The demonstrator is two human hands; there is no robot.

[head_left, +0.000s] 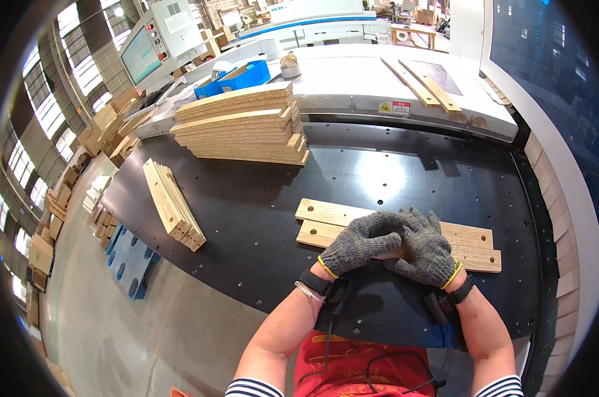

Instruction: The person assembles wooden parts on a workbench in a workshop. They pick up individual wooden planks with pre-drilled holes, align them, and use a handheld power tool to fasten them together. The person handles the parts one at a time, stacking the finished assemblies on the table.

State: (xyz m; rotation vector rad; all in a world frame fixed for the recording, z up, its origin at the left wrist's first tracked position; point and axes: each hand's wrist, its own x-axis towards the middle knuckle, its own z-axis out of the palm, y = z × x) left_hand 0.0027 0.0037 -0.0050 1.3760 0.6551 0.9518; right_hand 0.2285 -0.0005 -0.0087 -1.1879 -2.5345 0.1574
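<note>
Lower right of frame: two drilled boards (475, 257) lie side by side on black table (246, 212). Left hand (360, 246) above them, fingers curled; right hand (429, 248), fingers slightly spread; whether either pinches anything, cannot tell. Uneven push could skew boards.

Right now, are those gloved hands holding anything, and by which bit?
I can't tell. The left hand and right hand curl close together over the middle of two boards, hiding whatever might be between them.
</note>
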